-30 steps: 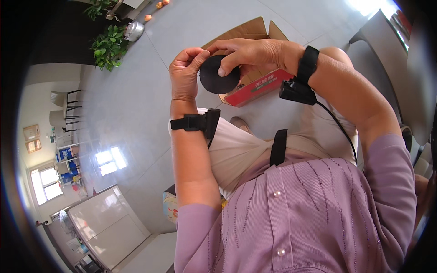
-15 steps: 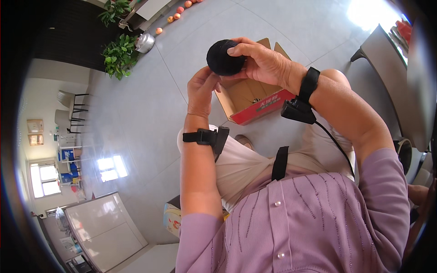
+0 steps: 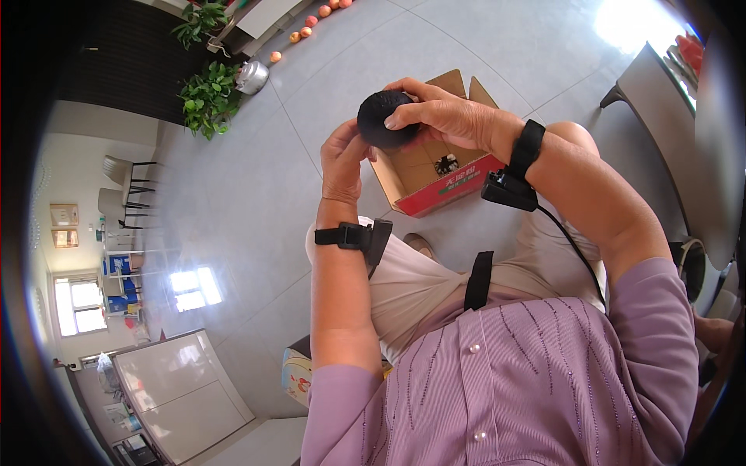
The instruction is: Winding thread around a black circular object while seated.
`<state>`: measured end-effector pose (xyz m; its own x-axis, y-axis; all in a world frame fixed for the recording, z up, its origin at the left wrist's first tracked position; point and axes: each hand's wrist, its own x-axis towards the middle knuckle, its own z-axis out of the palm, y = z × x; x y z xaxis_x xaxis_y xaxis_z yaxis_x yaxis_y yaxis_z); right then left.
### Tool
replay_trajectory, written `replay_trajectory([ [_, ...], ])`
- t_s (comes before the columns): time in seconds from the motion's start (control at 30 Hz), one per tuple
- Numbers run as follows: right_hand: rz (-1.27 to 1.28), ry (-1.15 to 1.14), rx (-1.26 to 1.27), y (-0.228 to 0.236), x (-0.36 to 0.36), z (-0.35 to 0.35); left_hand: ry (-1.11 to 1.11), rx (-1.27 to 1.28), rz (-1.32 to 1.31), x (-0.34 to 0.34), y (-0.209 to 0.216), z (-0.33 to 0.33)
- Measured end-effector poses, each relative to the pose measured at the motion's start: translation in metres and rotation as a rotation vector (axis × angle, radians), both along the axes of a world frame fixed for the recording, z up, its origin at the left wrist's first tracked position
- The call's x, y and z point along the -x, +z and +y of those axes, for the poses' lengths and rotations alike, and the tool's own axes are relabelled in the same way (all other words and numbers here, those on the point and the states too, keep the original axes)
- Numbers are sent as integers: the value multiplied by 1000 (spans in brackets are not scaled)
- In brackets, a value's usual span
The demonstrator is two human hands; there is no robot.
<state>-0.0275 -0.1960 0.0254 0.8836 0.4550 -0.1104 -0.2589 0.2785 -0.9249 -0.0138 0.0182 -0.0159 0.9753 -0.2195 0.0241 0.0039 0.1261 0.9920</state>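
Open red-and-brown cardboard box point(image 3: 453, 189) sits below the hands, probably for easy reach. Right hand point(image 3: 451, 118) pinches a round black fuzzy-looking disc point(image 3: 376, 122) over the box's near-left side, thumb on its face, likely to steady it. Left hand point(image 3: 342, 161) has fingers bunched at its rim; can't tell if gripping. Disc's underside hidden. Small black-and-white object point(image 3: 446, 164) inside box: unclear.
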Motion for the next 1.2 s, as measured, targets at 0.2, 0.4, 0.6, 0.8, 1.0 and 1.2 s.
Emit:
replay_trajectory([
  [0.2, 99, -222, -141, 4, -1, 2, -11, -158, -26, 5, 2, -2],
  [0.4, 96, -418, 3, -12, -14, -1, -184, -228, 0, 12, 7, -11],
  [0.6, -67, -314, 515, -16, -10, 4, -118, 113, -103, 7, 4, 3],
  [0.8, -210, 18, 606, -19, 0, 6, 37, 26, -105, 3, 3, -2],
  [1.0, -40, 164, 312, -14, 4, 1, 88, -38, -84, -2, -2, 0],
  [1.2, 72, 192, -61, -1, 9, -3, 90, 48, -11, -6, -10, -1],
])
